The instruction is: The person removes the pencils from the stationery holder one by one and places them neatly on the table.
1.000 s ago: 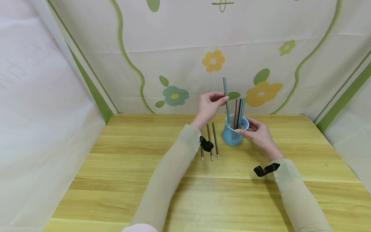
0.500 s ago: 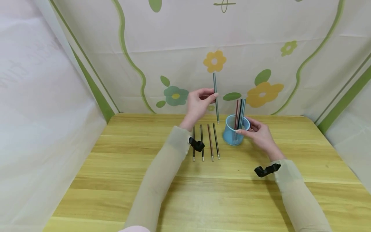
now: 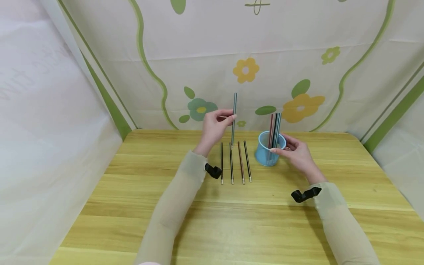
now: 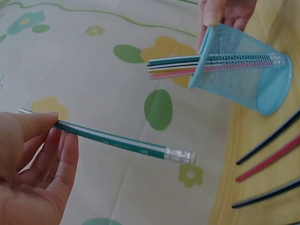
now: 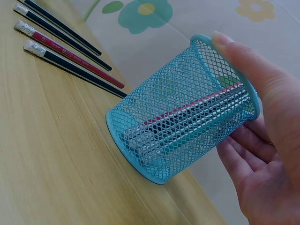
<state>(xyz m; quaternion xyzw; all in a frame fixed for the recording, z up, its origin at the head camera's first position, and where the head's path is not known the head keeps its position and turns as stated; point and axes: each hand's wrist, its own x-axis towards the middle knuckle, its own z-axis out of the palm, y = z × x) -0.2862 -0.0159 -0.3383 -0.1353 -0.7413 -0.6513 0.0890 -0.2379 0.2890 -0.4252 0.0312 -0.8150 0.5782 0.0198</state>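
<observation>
My left hand (image 3: pixel 214 127) pinches a green-and-white striped pencil (image 4: pixel 117 140) between thumb and fingers. The pencil stands nearly upright in the head view, its eraser end down, over the far ends of the pencils on the table. With thumb on the rim and fingers behind, my right hand (image 3: pixel 298 154) holds a blue mesh pencil cup (image 5: pixel 178 108). Inside the cup lean several pencils (image 3: pixel 275 129), red, black and green-striped, their eraser ends at the bottom.
Several pencils lie side by side on the wooden table (image 3: pixel 265 228), left of the cup, erasers toward me; one is a red pencil (image 3: pixel 241 162), the others black pencils (image 3: pixel 247 162). A flower-patterned cloth (image 3: pixel 198 73) hangs behind the table.
My left hand has lifted the green striped pencil out of the cup and carried it left, then lowered it somewhat. The right hand and the cup stay in place.
</observation>
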